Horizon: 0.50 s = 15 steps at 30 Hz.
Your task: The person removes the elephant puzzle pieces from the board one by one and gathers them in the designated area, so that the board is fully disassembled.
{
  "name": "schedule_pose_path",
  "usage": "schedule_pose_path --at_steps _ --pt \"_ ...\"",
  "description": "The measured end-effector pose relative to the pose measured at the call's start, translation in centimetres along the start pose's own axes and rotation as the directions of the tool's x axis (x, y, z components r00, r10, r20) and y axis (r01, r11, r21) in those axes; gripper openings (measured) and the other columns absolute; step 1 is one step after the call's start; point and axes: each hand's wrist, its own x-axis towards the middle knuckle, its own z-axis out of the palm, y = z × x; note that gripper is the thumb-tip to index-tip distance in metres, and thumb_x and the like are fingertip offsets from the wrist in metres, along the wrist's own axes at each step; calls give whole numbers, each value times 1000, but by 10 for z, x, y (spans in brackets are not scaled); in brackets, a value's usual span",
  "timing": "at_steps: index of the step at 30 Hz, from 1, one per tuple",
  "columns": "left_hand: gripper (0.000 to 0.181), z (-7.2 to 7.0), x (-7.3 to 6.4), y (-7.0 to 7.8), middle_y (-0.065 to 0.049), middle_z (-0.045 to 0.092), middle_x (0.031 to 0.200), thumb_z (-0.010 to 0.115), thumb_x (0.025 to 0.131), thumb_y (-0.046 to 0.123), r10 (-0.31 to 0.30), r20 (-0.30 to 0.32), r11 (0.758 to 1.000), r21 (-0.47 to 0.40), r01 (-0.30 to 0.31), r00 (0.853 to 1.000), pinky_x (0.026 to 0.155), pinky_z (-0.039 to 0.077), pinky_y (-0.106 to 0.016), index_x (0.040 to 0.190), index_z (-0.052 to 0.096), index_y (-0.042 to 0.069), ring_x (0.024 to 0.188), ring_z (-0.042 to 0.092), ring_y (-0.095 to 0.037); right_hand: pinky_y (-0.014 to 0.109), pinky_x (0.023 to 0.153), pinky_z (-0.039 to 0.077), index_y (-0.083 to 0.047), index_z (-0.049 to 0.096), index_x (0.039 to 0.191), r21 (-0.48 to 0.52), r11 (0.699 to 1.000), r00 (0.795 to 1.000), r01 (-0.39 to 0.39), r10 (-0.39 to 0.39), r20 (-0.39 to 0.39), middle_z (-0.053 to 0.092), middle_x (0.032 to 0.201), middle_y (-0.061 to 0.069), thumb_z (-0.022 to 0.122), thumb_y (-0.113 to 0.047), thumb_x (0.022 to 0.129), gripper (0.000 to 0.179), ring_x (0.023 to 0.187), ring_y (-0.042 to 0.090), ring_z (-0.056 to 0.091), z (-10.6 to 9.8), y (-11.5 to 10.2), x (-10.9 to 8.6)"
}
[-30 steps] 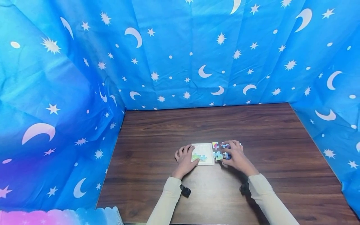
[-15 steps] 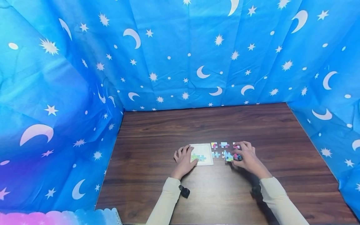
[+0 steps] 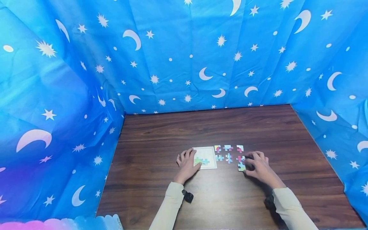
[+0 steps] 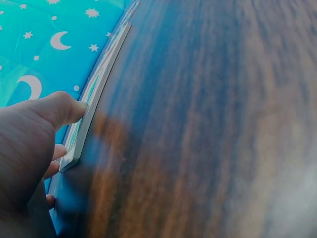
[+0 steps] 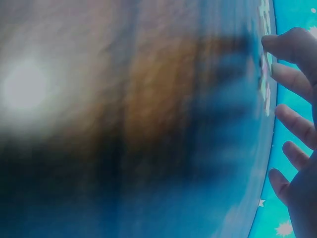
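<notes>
A white jigsaw puzzle tray point(image 3: 212, 166) lies on the table with two joined green and blue pieces point(image 3: 202, 161) in its lower left part. My left hand point(image 3: 186, 166) holds the tray at its left side; in the left wrist view the thumb point(image 4: 69, 109) presses its near edge. To the tray's right, my right hand point(image 3: 262, 168) pinches a blue-green puzzle piece point(image 3: 241, 166) between thumb and fingers. Just beyond that piece is a pink puzzle piece point(image 3: 240, 158), partly covered by it. The right wrist view shows the fingers point(image 5: 292, 82) at the pieces, seen edge-on.
Several loose puzzle pieces point(image 3: 228, 148) lie in two rows right of the tray. The dark wooden table point(image 3: 172, 131) is enclosed by blue cloth point(image 3: 172, 41) with moons and stars. A black wrist camera point(image 3: 188, 196) sits at the left sleeve.
My right hand has moved right and toward me with the blue-green piece, away from the tray, uncovering the other loose pieces. The left hand stays on the tray.
</notes>
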Motion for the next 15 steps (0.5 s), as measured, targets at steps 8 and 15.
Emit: schedule_pose_path --at_steps 8,15 --pt "65 2 -1 -2 -13 36 154 66 91 35 9 -19 1000 -1 -9 1000 107 10 -70 148 47 10 138 25 -40 59 77 32 -8 77 94 -9 1000 1000 -4 4 -10 58 118 24 87 -15 66 30 113 49 40 -1 4 -8" --pt "65 2 0 -2 -13 38 153 67 91 35 14 -29 1000 -1 -14 999 107 11 -71 147 47 10 138 26 -40 58 77 31 -7 77 102 -16 999 999 -36 37 20 57 120 24 86 -18 69 36 115 49 39 -2 7 -10"
